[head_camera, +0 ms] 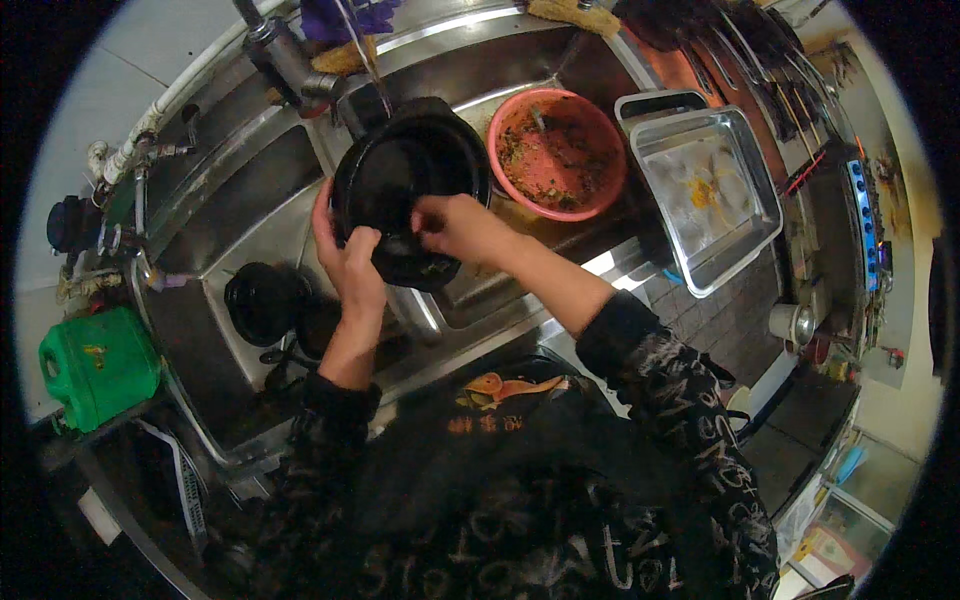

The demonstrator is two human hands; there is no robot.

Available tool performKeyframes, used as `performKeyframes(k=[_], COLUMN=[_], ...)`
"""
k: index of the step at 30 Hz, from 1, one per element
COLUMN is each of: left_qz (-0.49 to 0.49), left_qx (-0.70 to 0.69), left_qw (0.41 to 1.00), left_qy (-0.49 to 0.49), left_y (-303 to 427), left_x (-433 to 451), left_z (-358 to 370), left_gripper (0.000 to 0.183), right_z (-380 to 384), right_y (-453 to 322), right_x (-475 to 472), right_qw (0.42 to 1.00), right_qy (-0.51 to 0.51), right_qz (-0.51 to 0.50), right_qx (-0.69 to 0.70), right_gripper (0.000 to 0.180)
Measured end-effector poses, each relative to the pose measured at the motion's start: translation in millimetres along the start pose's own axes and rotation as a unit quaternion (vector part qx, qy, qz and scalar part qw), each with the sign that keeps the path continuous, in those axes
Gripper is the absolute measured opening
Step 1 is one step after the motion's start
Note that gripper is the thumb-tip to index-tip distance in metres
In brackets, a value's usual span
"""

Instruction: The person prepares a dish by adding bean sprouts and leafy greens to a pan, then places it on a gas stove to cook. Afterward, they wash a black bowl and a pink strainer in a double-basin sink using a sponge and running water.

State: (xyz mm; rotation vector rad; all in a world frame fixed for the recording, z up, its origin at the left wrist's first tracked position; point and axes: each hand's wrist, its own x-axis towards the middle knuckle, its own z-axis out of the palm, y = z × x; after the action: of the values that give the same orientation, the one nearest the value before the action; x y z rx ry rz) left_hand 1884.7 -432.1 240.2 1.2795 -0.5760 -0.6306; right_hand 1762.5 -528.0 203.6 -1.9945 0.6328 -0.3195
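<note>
My left hand (351,259) grips the near-left rim of a large black pot (390,165), tilted over the divider between two steel sink basins. Inside the pot's near right part is my right hand (450,229), blurred, with its fingers curled; whether it holds anything cannot be told. A thin stream of water (367,56) falls at the pot's far edge, near the metal faucet (289,67). Right of the pot, a pink plastic basin (559,157) with food scraps stuck inside sits in the right sink. Smaller black bowls or pots (262,304) lie in the left sink.
Steel trays (705,199) with orange residue rest at the right sink's edge. A green plastic jug (101,367) stands at the far left, below pipes and a valve. A purple cloth (352,19) lies behind the sink. Knives and utensils are at the upper right, beside a steel pot (791,324).
</note>
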Motion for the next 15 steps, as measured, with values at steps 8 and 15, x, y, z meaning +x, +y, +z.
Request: performKeyframes(k=[8,15], left_qz=[-0.091,-0.233], left_qx=[-0.108,-0.135], left_qw=[0.988,0.932], left_qy=[0.063,0.241], left_y=[1.4,18.9], left_x=[12.2,26.6], left_z=[-2.3,-116.1], left_gripper=[0.063,0.039], right_z=[-40.0,-91.7], right_y=[-3.7,114.5], right_x=[-46.2,-42.5], right_qw=[0.993,0.92], right_qy=[0.081,0.16], right_qz=[-0.079,0.166], right_qx=[-0.024,-0.318], right_gripper=[0.014,0.034])
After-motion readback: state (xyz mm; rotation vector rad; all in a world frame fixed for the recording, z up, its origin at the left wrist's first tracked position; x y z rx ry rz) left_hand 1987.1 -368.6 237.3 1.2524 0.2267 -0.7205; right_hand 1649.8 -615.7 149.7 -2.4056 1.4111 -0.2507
